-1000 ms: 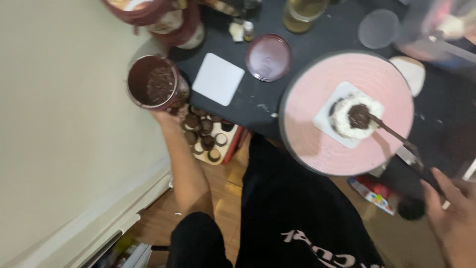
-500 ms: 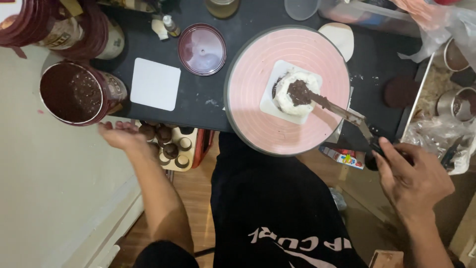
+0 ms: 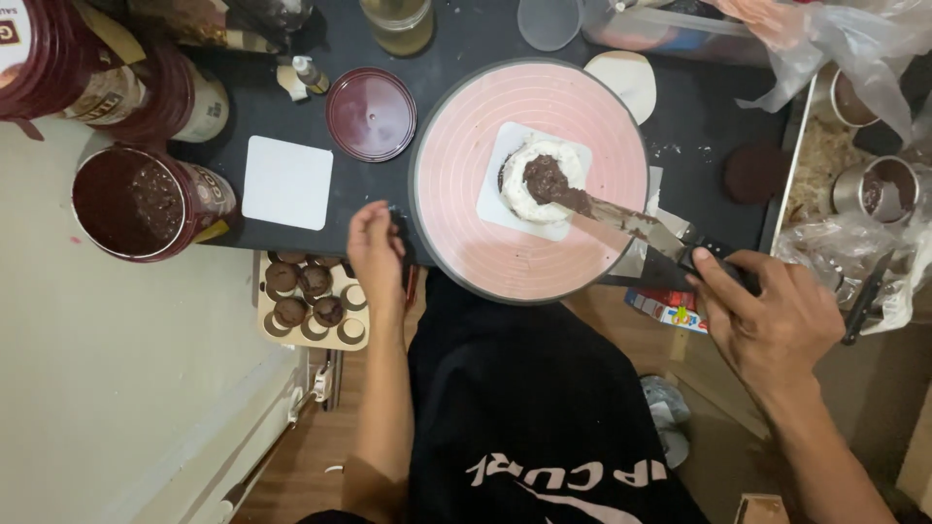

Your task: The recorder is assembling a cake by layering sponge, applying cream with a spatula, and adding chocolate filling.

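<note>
Right hand (image 3: pixel 772 311): we grip a palette knife (image 3: pixel 631 225), chocolate-smeared tip on the small white cake (image 3: pixel 544 180), centre of the pink turntable (image 3: pixel 529 180) | Left hand (image 3: pixel 377 254): now off the open tub (image 3: pixel 146 202), at turntable's left edge, fingers loosely curled, holding nothing | Below: tray of small cakes (image 3: pixel 311 301).

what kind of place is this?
Probably a home baking corner: a pink cake turntable bearing a small frosted cake, an open tub of chocolate spread, and a tray of small chocolate cakes.
</note>
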